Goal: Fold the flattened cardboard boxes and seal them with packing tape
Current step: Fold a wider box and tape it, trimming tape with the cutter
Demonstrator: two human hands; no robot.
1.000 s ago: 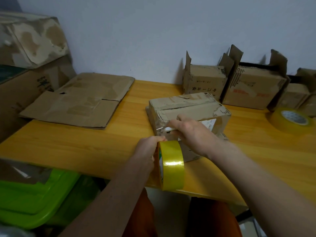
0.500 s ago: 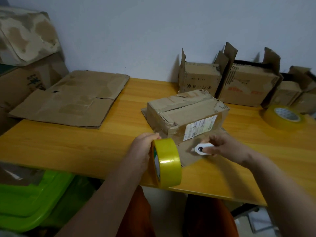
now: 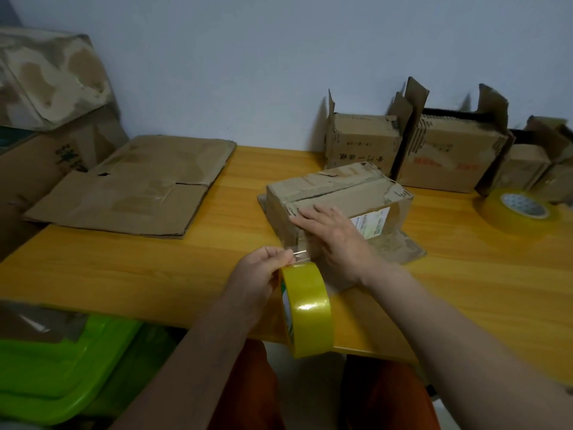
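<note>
A folded cardboard box (image 3: 350, 193) with a white label stands in the middle of the yellow table (image 3: 124, 274). My right hand (image 3: 333, 240) lies flat, fingers spread, on the box's near top edge and front face, pressing clear tape down. My left hand (image 3: 260, 274) grips a yellow tape roll (image 3: 307, 305) upright at the table's front edge. A short clear strip runs from the roll toward the box. Flattened cardboard (image 3: 139, 187) lies at the back left.
Several open-topped boxes (image 3: 362, 144) line the wall at the back right. A second, larger tape roll (image 3: 521, 209) lies flat near them. Big cartons (image 3: 37, 88) are stacked at the left. A green plastic bin (image 3: 62, 367) sits below the table's front edge.
My right hand, which held a small white cutter low by the box half a second ago, is now empty and flat on the box. The left hand keeps holding the roll.
</note>
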